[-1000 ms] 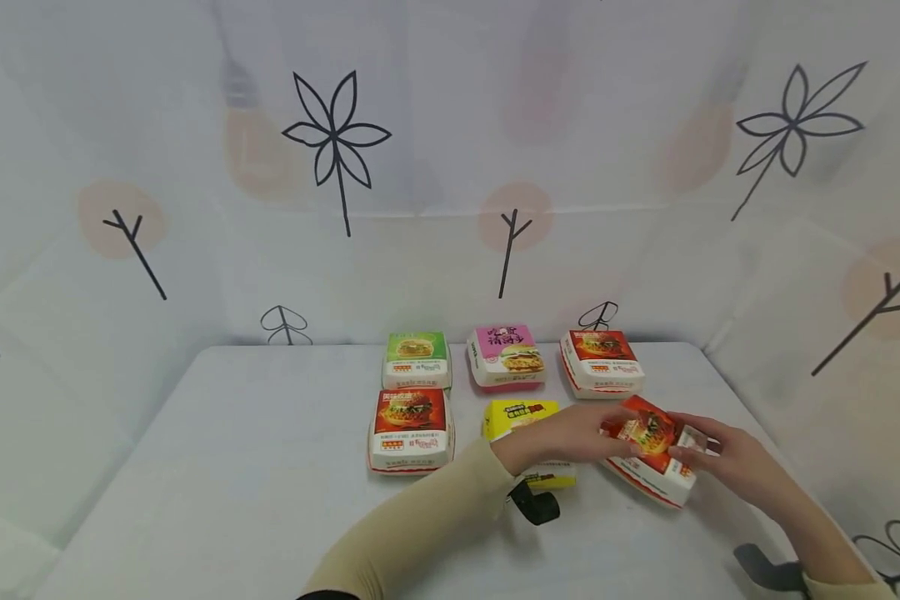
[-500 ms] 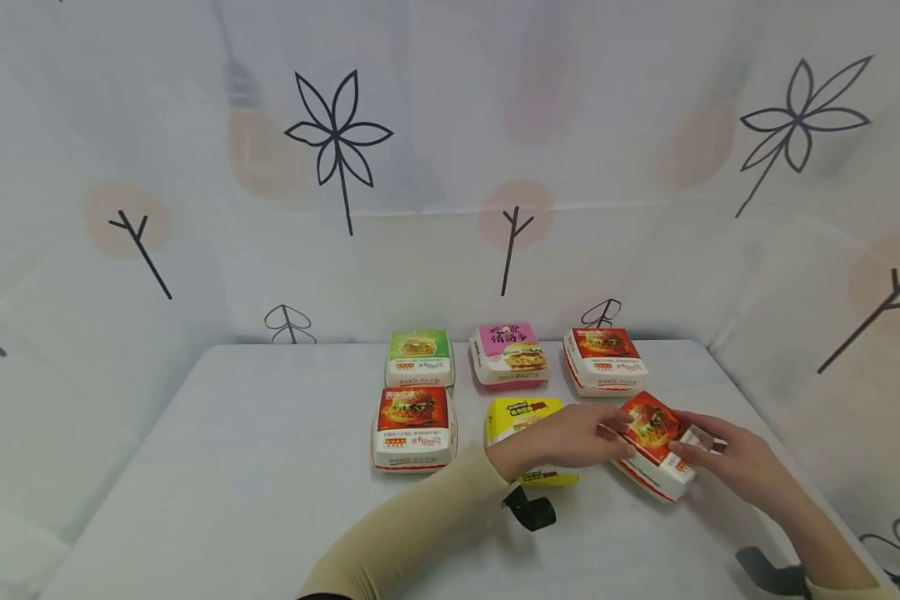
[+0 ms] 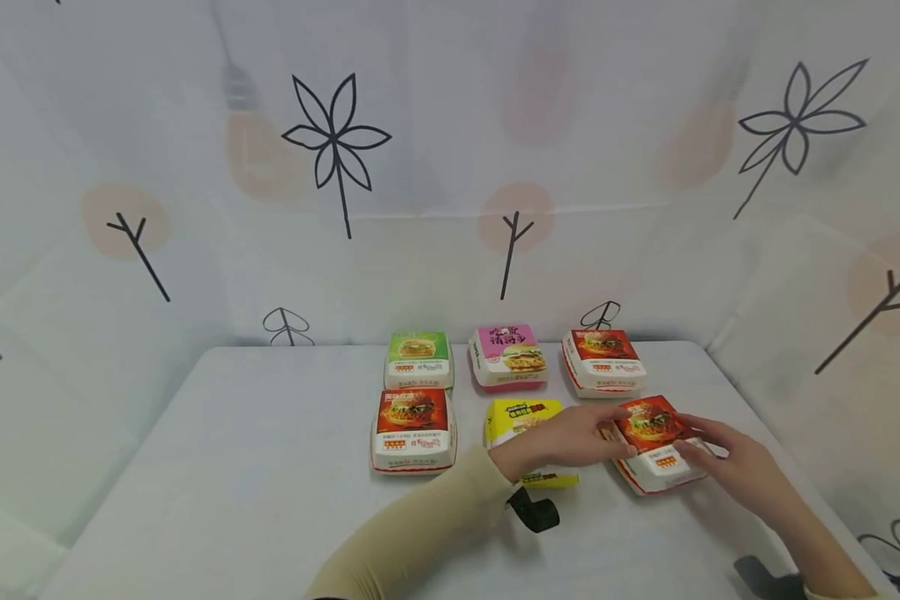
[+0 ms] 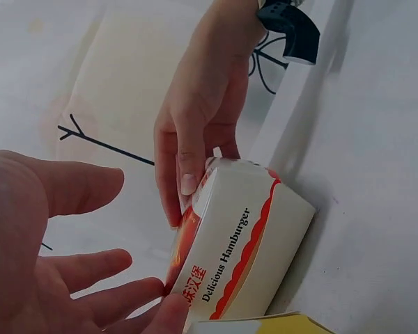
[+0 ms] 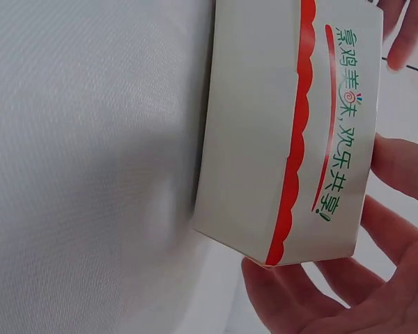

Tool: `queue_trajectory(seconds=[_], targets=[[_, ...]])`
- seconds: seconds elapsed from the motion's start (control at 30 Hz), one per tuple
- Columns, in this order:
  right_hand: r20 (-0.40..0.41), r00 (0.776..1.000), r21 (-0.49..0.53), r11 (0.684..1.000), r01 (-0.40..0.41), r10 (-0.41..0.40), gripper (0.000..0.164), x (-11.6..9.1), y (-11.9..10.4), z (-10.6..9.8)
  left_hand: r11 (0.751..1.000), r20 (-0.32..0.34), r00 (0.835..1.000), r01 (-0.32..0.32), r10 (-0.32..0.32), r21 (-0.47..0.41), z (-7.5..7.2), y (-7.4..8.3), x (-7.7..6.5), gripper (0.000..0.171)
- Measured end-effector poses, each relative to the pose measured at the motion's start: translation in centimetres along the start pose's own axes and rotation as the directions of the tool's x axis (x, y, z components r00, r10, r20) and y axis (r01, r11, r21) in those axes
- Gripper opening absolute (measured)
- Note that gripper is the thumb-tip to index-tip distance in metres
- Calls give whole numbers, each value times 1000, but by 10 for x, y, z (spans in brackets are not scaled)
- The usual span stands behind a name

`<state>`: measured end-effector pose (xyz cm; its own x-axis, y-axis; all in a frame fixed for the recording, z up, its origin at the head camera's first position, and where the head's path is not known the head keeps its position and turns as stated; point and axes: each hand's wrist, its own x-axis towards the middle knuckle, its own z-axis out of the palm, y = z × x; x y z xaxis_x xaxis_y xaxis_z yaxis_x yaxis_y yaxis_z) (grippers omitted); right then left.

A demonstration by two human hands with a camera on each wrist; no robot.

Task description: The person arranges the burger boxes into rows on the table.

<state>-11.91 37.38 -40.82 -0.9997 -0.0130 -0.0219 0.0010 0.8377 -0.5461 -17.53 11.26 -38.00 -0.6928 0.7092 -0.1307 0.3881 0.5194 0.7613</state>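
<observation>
A red-and-white hamburger box (image 3: 656,465) sits at the right of the table, slightly angled, between my two hands. My right hand (image 3: 742,471) holds its right end; in the right wrist view the fingers (image 5: 345,282) curl round that end of the white box (image 5: 265,139). At the left side is my left hand (image 3: 581,435). In the left wrist view its thumb (image 4: 87,186) stands apart from the box (image 4: 247,240), while some loosely extended fingers touch the lid edge. My left forearm and hand cover part of a yellow burger box (image 3: 510,417).
Behind stand a green box (image 3: 418,358), a pink box (image 3: 507,357) and another red box (image 3: 603,362). A further red box (image 3: 414,432) sits in front of the green one. The white table (image 3: 232,467) meets a patterned cloth backdrop (image 3: 420,267).
The hamburger box between my hands has turned clockwise, from strongly angled to nearly in line with the others. Both hands have stayed close to it with little movement.
</observation>
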Motion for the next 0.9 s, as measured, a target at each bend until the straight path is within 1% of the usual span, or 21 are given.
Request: queue_trajectory(seconds=[0.1,0.2,0.37,0.47,0.57,0.9], targets=[[-11,1000,-14,1000,-6,5,72,0,-1,1,1000,-11,1000,0,1,15,1,1,1,56],[-25,1000,-6,1000,-14,14,72,0,-2,3,1000,-21,1000,9,-8,15,1,2,1,56],[-26,998,-2,998,-60,60,76,-1,-7,5,1000,-35,999,22,-23,-11,-1,1,0,55],[-15,995,-1,995,-97,97,79,-1,-10,5,1000,-38,999,24,-24,-13,-1,1,0,55],[-13,993,2,993,-115,115,80,-1,-11,6,1000,-37,999,27,-28,-14,-2,1,0,55],[-48,992,-6,993,-117,116,83,-3,-13,9,999,-35,999,32,-33,-28,-3,1,2,54]])
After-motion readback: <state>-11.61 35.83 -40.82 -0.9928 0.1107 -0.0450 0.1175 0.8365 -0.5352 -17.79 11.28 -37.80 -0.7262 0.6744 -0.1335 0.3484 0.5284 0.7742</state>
